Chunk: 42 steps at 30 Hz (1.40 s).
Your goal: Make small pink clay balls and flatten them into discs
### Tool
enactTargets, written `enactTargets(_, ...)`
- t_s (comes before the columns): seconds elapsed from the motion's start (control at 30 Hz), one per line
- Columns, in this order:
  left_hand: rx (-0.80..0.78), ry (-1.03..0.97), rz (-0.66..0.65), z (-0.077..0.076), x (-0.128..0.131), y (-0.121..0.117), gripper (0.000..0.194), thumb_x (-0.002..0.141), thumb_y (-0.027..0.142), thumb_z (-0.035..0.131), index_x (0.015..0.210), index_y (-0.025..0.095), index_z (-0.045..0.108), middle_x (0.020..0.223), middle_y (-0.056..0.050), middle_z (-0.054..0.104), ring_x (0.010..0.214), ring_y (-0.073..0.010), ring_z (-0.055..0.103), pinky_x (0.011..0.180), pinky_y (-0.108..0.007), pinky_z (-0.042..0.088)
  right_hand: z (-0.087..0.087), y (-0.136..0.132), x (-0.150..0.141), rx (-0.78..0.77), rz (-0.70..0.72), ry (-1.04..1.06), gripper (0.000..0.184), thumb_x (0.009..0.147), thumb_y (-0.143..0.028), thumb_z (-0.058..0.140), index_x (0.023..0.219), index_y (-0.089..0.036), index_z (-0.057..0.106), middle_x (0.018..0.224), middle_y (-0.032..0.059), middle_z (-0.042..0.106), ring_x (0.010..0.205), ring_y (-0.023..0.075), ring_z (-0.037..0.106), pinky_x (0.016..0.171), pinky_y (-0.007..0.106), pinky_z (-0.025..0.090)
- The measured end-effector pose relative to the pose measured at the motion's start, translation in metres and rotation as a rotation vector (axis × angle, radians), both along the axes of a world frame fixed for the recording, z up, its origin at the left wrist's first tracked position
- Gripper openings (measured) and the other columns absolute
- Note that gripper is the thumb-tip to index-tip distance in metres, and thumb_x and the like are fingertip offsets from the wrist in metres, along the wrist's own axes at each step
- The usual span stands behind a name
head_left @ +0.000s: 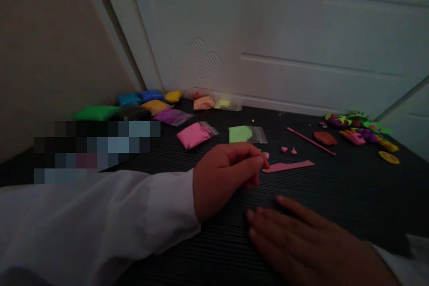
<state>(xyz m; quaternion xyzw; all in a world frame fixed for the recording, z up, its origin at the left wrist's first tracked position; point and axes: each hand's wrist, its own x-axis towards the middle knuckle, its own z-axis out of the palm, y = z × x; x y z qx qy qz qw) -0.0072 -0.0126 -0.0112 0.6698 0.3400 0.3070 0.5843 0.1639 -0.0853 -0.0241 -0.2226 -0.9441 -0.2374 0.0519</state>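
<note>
My left hand (pixel 226 176) is above the dark tabletop, its fingers curled in and its thumb close to the index finger. What it holds, if anything, is hidden. Its index fingertip is at the left end of a flat pink modelling-clay knife (pixel 290 166). A small pink clay piece (pixel 266 155) shows just behind those fingers. Nearer to me, my right hand (pixel 308 241) has its fingers stretched out, low over or on the table, and holds nothing. Two small pink clay pieces with green bits, one (pixel 283 149) beside the other (pixel 294 152), lie past the knife.
Bags of pink clay (pixel 193 135) and light green clay (pixel 240 134) lie beyond my left hand. More coloured packets (pixel 97 112) stand at back left. A thin pink stick (pixel 311 141), a reddish-brown lump (pixel 325 138) and colourful clay figures (pixel 368 136) are at right. A white door (pixel 268 27) borders the table.
</note>
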Motion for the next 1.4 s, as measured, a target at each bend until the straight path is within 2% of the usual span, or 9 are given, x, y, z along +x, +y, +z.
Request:
enactTargets(0.1,0.006,-0.002,0.003,0.0,0.0,0.0,0.014,0.079,0.024,0.044,0.076,0.017,0.056,0.059,0.004,0.05,0.055,-0.0075,0.045,0.052,-0.017,0.036,0.004,-0.002,-0.005,-0.015,0.155,-0.1,0.032,0.089,-0.022,0.026,0.113,-0.027,0.046,0.115,-0.0123,0.049,0.102,0.0035,0.048,0.074,0.018,0.047)
enactTargets(0.3,-0.021,-0.011,0.004,0.001,0.001,0.0,0.015,0.079,0.023,0.043,0.076,0.016,0.056,0.057,0.004,0.048,0.055,-0.0068,0.045,0.052,-0.017,0.035,-0.003,0.006,0.006,-0.028,-0.129,0.124,0.054,0.085,-0.049,0.021,0.114,-0.013,0.047,0.12,0.0023,0.047,0.107,0.0157,0.046,0.082,0.031,0.045)
enactTargets(0.5,-0.003,0.0,-0.006,0.001,0.0,0.0,0.015,0.08,0.023,0.043,0.076,0.016,0.055,0.06,0.004,0.049,0.056,-0.007,0.046,0.053,-0.017,0.036,0.003,-0.001,-0.002,0.016,0.181,-0.096,0.031,0.089,-0.028,0.026,0.115,-0.028,0.043,0.118,-0.014,0.047,0.104,0.002,0.046,0.074,0.015,0.046)
enactTargets(0.67,-0.014,0.005,-0.01,0.001,0.0,0.0,0.015,0.079,0.023,0.043,0.077,0.016,0.056,0.058,0.004,0.048,0.056,-0.0072,0.046,0.053,-0.017,0.036,-0.004,0.006,0.008,-0.007,-0.101,0.172,0.057,0.083,-0.053,0.021,0.115,-0.013,0.047,0.121,0.0012,0.046,0.109,0.014,0.043,0.082,0.029,0.045)
enactTargets(0.73,-0.017,0.004,-0.011,0.001,0.0,-0.001,0.016,0.079,0.024,0.043,0.077,0.015,0.056,0.058,0.003,0.048,0.056,-0.0074,0.046,0.053,-0.017,0.036,-0.004,0.007,0.006,0.0,-0.129,0.142,0.049,0.085,-0.047,0.025,0.113,-0.015,0.048,0.119,-0.0003,0.048,0.108,0.0133,0.045,0.081,0.029,0.045)
enactTargets(0.9,0.002,-0.001,0.006,0.002,0.0,-0.001,0.016,0.079,0.024,0.043,0.075,0.016,0.056,0.059,0.003,0.049,0.056,-0.0078,0.046,0.052,-0.018,0.036,0.002,-0.001,-0.003,0.02,0.174,-0.075,0.031,0.088,-0.028,0.027,0.114,-0.029,0.044,0.117,-0.0146,0.048,0.103,0.0032,0.047,0.073,0.017,0.047)
enactTargets(1.07,-0.011,0.001,0.004,0.002,0.0,-0.001,0.015,0.079,0.021,0.043,0.075,0.015,0.056,0.057,0.004,0.049,0.055,-0.0072,0.046,0.052,-0.017,0.036,-0.001,0.005,0.009,-0.066,-0.135,0.183,0.058,0.082,-0.054,0.023,0.117,-0.012,0.044,0.122,0.0019,0.045,0.111,0.0152,0.041,0.085,0.031,0.042)
enactTargets(1.23,-0.012,-0.007,-0.009,0.003,0.001,0.0,0.014,0.079,0.022,0.043,0.076,0.015,0.055,0.058,0.003,0.048,0.055,-0.0073,0.045,0.052,-0.017,0.036,0.0,0.009,0.005,0.053,-0.07,0.018,0.033,0.086,-0.026,0.03,0.114,-0.022,0.047,0.118,-0.0058,0.049,0.105,0.0115,0.047,0.077,0.029,0.047)
enactTargets(1.4,0.01,0.009,0.0,0.002,0.0,-0.001,0.015,0.078,0.022,0.043,0.076,0.015,0.056,0.059,0.003,0.05,0.055,-0.0082,0.046,0.052,-0.018,0.037,0.003,0.002,-0.004,0.049,0.17,-0.123,0.031,0.088,-0.025,0.027,0.113,-0.028,0.046,0.115,-0.0126,0.05,0.1,0.0051,0.049,0.069,0.02,0.049)
